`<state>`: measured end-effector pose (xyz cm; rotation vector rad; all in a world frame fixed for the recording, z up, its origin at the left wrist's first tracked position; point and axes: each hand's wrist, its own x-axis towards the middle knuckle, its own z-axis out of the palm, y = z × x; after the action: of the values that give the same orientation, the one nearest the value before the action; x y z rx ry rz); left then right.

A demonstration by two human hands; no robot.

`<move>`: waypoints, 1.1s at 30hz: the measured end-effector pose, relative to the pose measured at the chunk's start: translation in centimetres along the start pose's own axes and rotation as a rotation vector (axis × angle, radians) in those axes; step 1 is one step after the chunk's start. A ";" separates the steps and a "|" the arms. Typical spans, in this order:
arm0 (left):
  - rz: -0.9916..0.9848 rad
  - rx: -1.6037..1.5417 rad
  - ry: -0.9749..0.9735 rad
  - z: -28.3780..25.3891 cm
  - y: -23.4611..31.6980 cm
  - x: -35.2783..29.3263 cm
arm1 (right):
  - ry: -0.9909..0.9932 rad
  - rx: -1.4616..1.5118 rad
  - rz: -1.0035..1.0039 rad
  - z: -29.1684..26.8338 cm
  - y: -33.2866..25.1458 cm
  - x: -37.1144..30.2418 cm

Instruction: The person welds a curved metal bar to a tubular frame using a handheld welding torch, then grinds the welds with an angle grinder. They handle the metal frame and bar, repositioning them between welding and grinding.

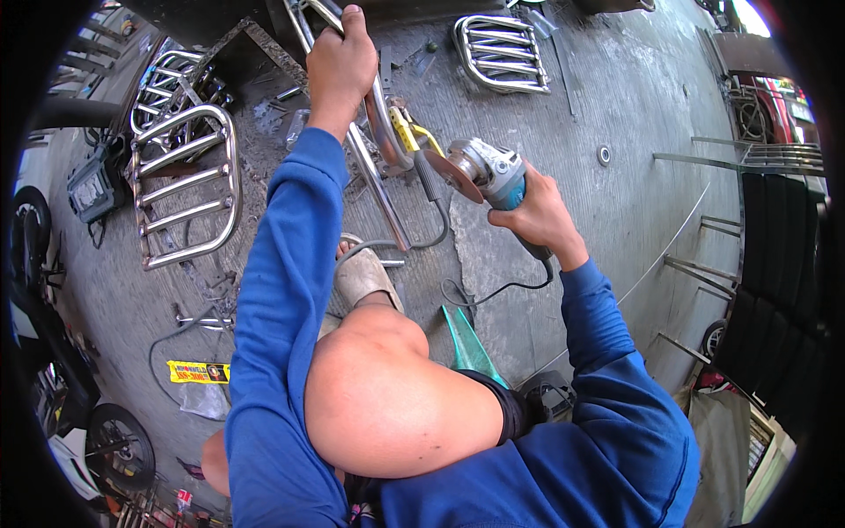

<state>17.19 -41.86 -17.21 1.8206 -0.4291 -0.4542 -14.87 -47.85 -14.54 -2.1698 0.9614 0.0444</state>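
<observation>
My left hand is closed around a shiny bent metal tube, thumb on top, at the upper middle. In my right hand is a teal and silver angle grinder, its brown disc turned toward the tube. Whether the disc spins I cannot tell. A gap shows between disc and tube. Beside the tube lies a yellow-handled tool, with a dark holder on a cable near it. A straight shiny tube slants down toward my sandalled foot.
Welded tube racks stand at left and far middle. A dark machine case sits far left, near a parked motorcycle. Grinder cord loops over the concrete. A metal ring and black bench seats are at right.
</observation>
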 end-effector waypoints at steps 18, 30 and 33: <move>-0.110 -0.105 -0.154 -2.2 -0.9 1.1 | 0.031 0.097 0.055 0.5 -0.3 -1.4; -0.292 -0.854 -0.220 -2.4 -1.6 -2.3 | 0.094 0.153 0.148 0.7 0.4 -2.1; -0.200 -0.844 -0.254 -2.0 -0.6 -4.4 | 0.120 0.138 0.127 0.3 0.8 -2.4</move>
<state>14.41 -37.85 -16.84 0.9881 -0.1737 -0.8595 -16.98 -46.49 -14.52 -2.0013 1.1360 -0.0897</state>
